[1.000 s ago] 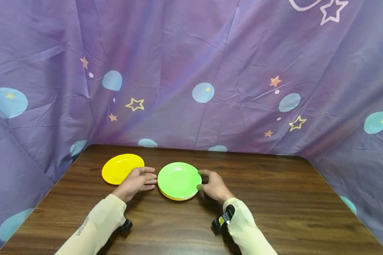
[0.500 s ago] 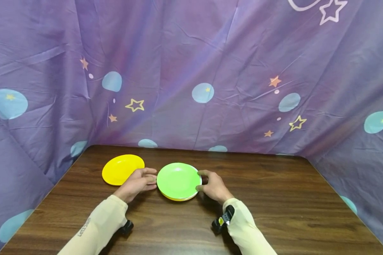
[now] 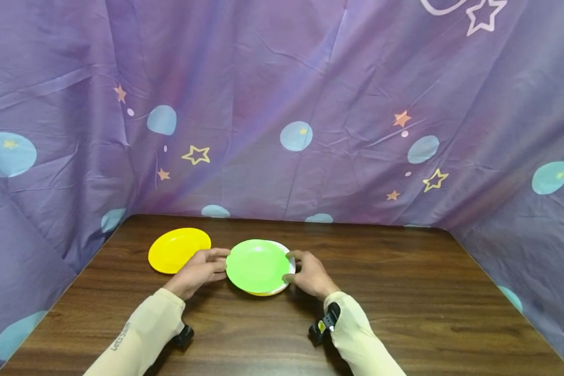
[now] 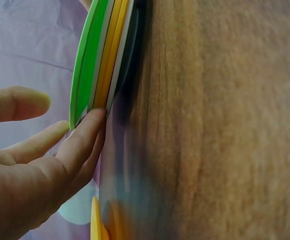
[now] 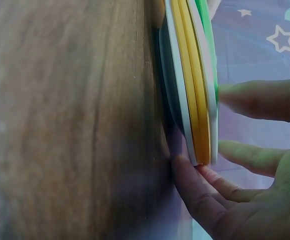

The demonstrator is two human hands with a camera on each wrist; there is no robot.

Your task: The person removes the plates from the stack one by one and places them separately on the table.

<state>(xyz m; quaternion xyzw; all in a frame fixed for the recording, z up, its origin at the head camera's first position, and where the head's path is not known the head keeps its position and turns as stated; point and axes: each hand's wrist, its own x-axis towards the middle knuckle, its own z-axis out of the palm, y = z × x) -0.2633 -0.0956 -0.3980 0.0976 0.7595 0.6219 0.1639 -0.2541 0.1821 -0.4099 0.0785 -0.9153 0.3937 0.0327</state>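
Green plate (image 3: 257, 265) sits just left of centre, lower half of the head view, topping a stack and offset leftward, so a crescent of white plate (image 3: 292, 265) shows on its right. Wrist views give the layers below: two yellow rims (image 5: 195, 110), then a lower white rim (image 5: 183, 100) nearest the table (image 3: 404, 292). Left hand (image 3: 197, 270): fingertips at the stack's left edge, thumb apart, nothing clenched. Right hand (image 3: 312, 274): fingers fairly straight, touching the rims at right, no curl round them. Handling, by judgement: thin, stiff, probably light plastic; glossy face likely slippery, little fear of breakage. Best hold looks to be opposite sides of the green rim, the left overhang offering purchase. Spare yellow plate (image 3: 176, 250) lies left, partly behind the left hand, crowding that side. Most room runs rightward; table's back edge lies near, purple cloth (image 3: 263, 78) hanging beyond.
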